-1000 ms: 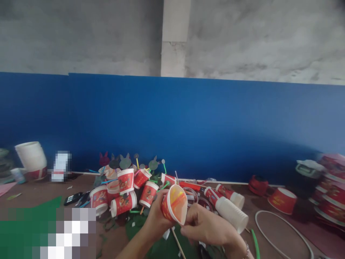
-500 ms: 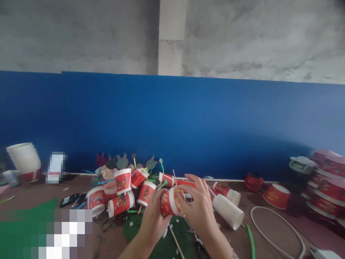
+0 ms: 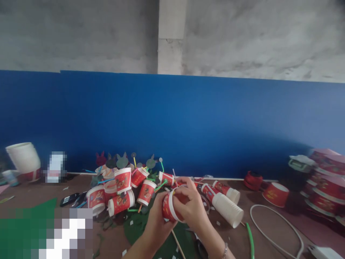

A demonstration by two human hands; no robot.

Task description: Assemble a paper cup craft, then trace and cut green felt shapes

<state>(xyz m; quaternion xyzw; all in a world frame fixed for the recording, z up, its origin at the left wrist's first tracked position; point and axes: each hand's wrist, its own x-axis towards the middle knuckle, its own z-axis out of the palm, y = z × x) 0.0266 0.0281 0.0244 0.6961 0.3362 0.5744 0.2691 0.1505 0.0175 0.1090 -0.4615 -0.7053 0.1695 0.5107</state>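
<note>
My left hand (image 3: 156, 221) is wrapped round the side of a red paper cup (image 3: 167, 207) with a white rim, tilted so its mouth faces right. Bent fingers of my right hand (image 3: 190, 205) reach into that mouth; their tips are hidden, so what they pinch cannot be seen. Below the hands lie dark green felt (image 3: 185, 248), a thin wooden stick (image 3: 178, 242) and scissors (image 3: 198, 244), partly covered by my right arm. Left of my hands, several red paper cups (image 3: 121, 204) are heaped, some with coloured straws and grey animal-head cutouts (image 3: 122, 160).
On the right lie a stack of nested paper cups (image 3: 226, 208), a green tube (image 3: 250, 239), a looped white cable (image 3: 277, 212) and a red tub (image 3: 276, 195). Larger red tubs (image 3: 329, 183) are piled at far right. A blue panel (image 3: 172, 118) rises behind the table.
The cup has turned so more of its mouth shows, and my right fingers have moved from its rim into it. Both hands have shifted slightly lower.
</note>
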